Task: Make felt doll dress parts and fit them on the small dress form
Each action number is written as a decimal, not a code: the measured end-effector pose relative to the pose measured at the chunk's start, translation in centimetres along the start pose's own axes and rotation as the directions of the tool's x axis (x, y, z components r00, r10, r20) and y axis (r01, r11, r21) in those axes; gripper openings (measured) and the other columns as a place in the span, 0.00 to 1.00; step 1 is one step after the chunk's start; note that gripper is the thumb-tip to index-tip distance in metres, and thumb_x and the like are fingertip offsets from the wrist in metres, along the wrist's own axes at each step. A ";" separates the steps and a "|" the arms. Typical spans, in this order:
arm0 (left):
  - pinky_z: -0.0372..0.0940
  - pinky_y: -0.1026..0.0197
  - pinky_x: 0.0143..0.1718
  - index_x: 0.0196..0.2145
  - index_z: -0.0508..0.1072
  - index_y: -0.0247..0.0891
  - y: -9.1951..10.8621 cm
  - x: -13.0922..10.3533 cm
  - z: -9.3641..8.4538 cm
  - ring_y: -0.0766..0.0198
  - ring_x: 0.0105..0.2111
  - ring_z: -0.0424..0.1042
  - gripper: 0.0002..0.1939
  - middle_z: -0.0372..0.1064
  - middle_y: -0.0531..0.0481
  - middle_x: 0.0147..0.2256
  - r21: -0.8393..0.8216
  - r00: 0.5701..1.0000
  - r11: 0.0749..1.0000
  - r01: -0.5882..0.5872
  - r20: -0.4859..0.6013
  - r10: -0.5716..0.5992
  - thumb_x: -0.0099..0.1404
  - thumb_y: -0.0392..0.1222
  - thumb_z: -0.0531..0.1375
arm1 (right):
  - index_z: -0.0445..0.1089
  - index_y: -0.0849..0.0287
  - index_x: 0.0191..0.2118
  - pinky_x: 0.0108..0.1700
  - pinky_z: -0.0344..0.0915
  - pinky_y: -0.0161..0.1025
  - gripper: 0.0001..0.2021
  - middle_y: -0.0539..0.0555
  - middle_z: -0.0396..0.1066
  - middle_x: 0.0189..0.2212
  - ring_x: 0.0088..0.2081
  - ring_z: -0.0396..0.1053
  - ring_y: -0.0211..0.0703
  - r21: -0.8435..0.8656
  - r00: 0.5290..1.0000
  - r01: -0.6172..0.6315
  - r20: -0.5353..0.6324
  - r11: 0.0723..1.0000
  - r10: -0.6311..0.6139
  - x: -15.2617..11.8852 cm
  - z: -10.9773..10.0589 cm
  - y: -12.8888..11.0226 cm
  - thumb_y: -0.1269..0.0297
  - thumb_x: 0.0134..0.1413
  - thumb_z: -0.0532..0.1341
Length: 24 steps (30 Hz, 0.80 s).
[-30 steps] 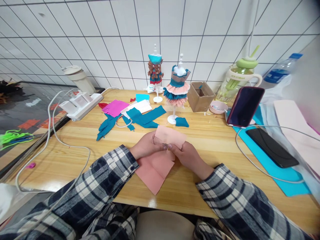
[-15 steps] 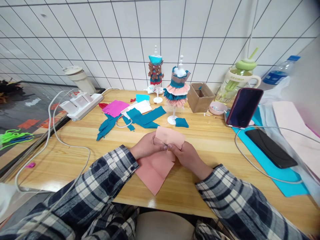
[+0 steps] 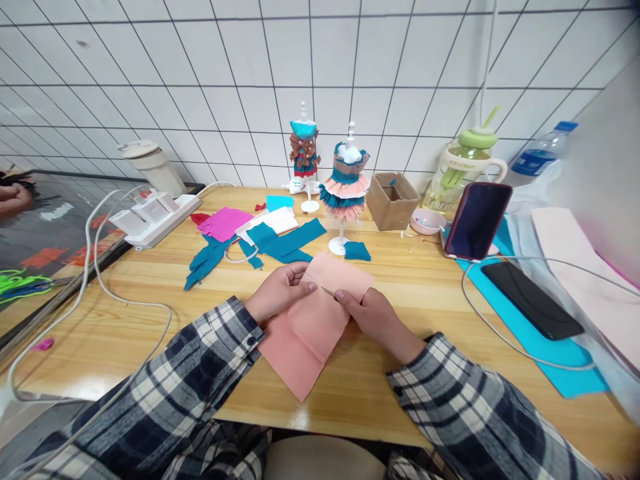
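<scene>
A sheet of pink crepe paper (image 3: pixel 313 337) with a crease across it slopes up from the table between my hands. My left hand (image 3: pixel 281 291) pinches its left edge, thumb on top. On the right edge, my right hand (image 3: pixel 367 313) closes over the paper with the thumb on its face. A thin, pointed sliver (image 3: pixel 327 291) shows by the right thumb, too small to name. Beyond the sheet stands a small dress form (image 3: pixel 345 190) in teal and pink ruffles. A second dress form (image 3: pixel 304 153) with brown bows is behind it.
Teal scraps (image 3: pixel 285 241) and magenta paper (image 3: pixel 225 224) lie at left centre. A power strip (image 3: pixel 155 220) trails cables leftward. A cardboard box (image 3: pixel 393 203), pink bowl (image 3: pixel 427 221), propped phone (image 3: pixel 477 220) and flat phone (image 3: pixel 533 300) stand right. Another person's hand (image 3: pixel 13 200) shows far left.
The upper pink paper, folded over half a second ago, now lies flatter and more spread out. My left thumb has moved left, away from the right thumb. The view has shifted slightly.
</scene>
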<state>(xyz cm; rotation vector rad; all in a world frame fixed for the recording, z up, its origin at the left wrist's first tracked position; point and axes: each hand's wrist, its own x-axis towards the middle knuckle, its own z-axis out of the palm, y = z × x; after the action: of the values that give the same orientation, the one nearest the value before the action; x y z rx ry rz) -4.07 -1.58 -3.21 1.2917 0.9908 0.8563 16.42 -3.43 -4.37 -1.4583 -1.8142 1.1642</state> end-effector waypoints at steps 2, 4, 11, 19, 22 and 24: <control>0.65 0.51 0.48 0.48 0.70 0.34 0.0 0.0 0.1 0.53 0.45 0.72 0.26 0.74 0.42 0.45 0.006 1.000 1.000 -0.002 0.029 0.002 0.54 0.47 0.66 | 0.72 0.54 0.48 0.46 0.66 0.43 0.18 0.53 0.75 0.43 0.45 0.71 0.49 0.001 1.000 0.005 0.000 1.000 -0.005 0.0 -0.1 0.0 0.51 0.57 0.54; 0.65 0.52 0.48 0.49 0.69 0.34 -0.1 0.0 0.2 0.52 0.47 0.71 0.26 0.72 0.41 0.47 0.049 0.999 0.999 -0.023 0.048 0.020 0.54 0.46 0.66 | 0.72 0.53 0.47 0.46 0.66 0.42 0.18 0.53 0.75 0.43 0.45 0.72 0.48 -0.007 1.000 0.005 0.006 1.000 -0.005 0.0 0.0 -0.1 0.51 0.58 0.54; 0.65 0.53 0.48 0.47 0.70 0.34 -0.6 0.4 0.6 0.54 0.46 0.71 0.25 0.72 0.42 0.47 0.138 0.998 0.989 -0.060 0.017 0.058 0.51 0.43 0.68 | 0.74 0.52 0.44 0.42 0.66 0.41 0.18 0.51 0.76 0.40 0.43 0.72 0.48 -0.088 0.999 0.032 -0.030 0.996 -0.035 0.1 0.4 0.0 0.51 0.59 0.52; 0.65 0.53 0.49 0.49 0.68 0.35 -0.5 0.3 1.0 0.54 0.47 0.72 0.27 0.71 0.42 0.48 0.023 0.997 0.999 -0.029 0.076 0.027 0.52 0.42 0.67 | 0.73 0.49 0.46 0.47 0.66 0.42 0.16 0.50 0.75 0.43 0.46 0.72 0.48 -0.065 0.997 0.078 0.000 0.995 -0.078 0.0 0.6 0.2 0.52 0.59 0.53; 0.65 0.52 0.49 0.50 0.68 0.35 -0.4 0.2 1.0 0.53 0.47 0.72 0.27 0.72 0.42 0.48 0.003 0.997 1.000 -0.031 0.068 0.031 0.52 0.43 0.67 | 0.72 0.49 0.49 0.48 0.66 0.42 0.18 0.50 0.75 0.44 0.46 0.71 0.48 -0.037 0.998 0.065 -0.001 0.997 -0.065 0.0 0.6 0.1 0.51 0.58 0.54; 0.65 0.51 0.49 0.51 0.68 0.34 -0.3 0.1 1.0 0.52 0.47 0.72 0.28 0.72 0.41 0.47 -0.004 0.998 1.000 -0.024 0.057 0.024 0.54 0.44 0.66 | 0.70 0.49 0.51 0.48 0.66 0.42 0.19 0.51 0.74 0.46 0.48 0.70 0.48 -0.006 0.997 0.074 -0.018 0.997 -0.074 0.0 0.6 0.0 0.51 0.58 0.54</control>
<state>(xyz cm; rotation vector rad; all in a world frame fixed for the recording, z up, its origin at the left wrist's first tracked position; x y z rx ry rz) -3.14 -1.83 -3.52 1.3202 0.9300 0.8345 15.99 -3.58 -4.68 -1.3875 -1.8440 1.1073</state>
